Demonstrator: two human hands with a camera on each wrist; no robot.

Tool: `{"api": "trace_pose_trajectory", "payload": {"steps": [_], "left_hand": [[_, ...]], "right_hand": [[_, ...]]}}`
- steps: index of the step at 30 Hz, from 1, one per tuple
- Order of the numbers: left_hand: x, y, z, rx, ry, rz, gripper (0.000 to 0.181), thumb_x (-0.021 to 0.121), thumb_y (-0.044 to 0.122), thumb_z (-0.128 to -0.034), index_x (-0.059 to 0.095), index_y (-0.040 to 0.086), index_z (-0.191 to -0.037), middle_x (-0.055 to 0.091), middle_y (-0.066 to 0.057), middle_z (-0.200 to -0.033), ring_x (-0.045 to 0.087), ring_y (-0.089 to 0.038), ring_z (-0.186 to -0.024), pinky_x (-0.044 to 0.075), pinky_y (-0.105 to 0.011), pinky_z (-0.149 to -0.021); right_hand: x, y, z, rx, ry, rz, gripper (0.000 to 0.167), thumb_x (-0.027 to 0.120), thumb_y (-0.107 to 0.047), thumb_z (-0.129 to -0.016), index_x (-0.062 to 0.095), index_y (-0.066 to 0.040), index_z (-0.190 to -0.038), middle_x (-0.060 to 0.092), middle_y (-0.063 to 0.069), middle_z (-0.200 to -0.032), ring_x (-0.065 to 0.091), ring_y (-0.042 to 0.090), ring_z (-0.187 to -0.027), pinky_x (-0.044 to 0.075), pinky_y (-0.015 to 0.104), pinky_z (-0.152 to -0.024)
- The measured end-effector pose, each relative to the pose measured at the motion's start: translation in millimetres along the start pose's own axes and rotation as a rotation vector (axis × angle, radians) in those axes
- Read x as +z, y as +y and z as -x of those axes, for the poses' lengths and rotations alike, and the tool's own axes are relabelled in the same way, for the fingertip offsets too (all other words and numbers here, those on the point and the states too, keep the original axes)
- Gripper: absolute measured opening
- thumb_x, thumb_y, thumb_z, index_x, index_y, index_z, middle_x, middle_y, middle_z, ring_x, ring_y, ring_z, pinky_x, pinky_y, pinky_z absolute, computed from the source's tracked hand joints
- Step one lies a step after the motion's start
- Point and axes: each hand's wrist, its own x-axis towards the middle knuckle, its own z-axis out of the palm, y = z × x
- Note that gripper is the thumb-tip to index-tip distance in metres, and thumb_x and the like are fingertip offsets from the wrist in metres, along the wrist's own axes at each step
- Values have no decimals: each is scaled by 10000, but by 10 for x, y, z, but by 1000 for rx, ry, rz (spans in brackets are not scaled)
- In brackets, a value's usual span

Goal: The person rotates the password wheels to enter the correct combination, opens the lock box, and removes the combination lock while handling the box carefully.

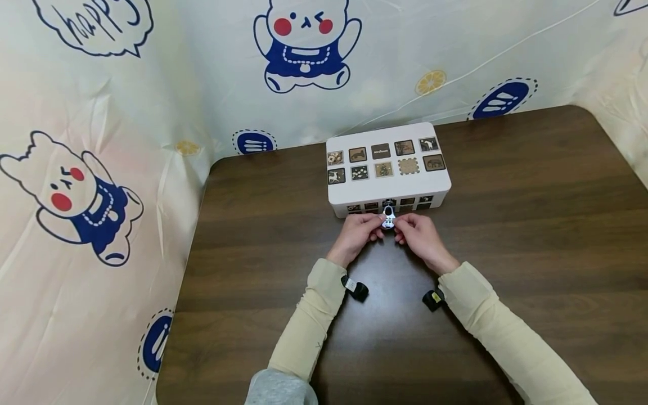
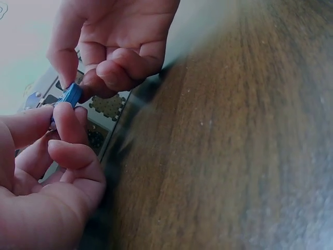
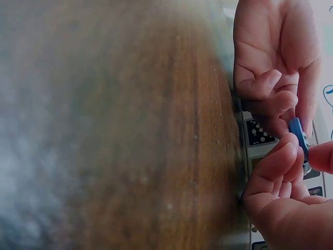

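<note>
A small padlock (image 1: 388, 219) with a metal shackle is at the front of a white box (image 1: 364, 194), by its latch. Its edge looks blue in the left wrist view, where the padlock (image 2: 72, 95) sits between both hands' fingertips. My left hand (image 1: 355, 235) pinches one side between thumb and index finger. From the other side, my right hand (image 1: 423, 239) pinches it likewise, other fingers curled beneath. Fingers cover much of the padlock (image 3: 297, 133) in the right wrist view, and whether its shackle is locked cannot be told.
Small square picture stickers (image 1: 383, 169) cover the box's lid and front. The box stands near the back edge of a dark wooden table (image 1: 263, 236). Behind it hangs a cartoon-printed curtain (image 1: 217, 67). Each wrist carries a black strapped device (image 1: 359, 291).
</note>
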Motion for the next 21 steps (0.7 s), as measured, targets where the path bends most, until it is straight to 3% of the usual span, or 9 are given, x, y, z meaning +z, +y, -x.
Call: {"api": "trace_pose_trajectory", "payload": {"steps": [13, 21], "left_hand": [[8, -4, 4, -24, 6, 98, 306, 630, 130, -931, 661, -127, -1094, 593, 41, -571, 530, -53, -549, 415, -167, -522], [16, -22, 3, -49, 14, 172, 302, 622, 116, -934, 650, -142, -1089, 603, 2, -611, 540, -64, -549, 420, -172, -513]], "right_hand": [[-40, -48, -21, 35, -46, 1, 286, 450, -166, -988, 579, 87, -1020, 572, 76, -798, 588, 69, -623, 524, 220, -602], [-39, -72, 1, 38, -47, -90, 322, 419, -128, -1005, 550, 129, -1150, 597, 184, -922, 616, 59, -660, 563, 234, -662]]}}
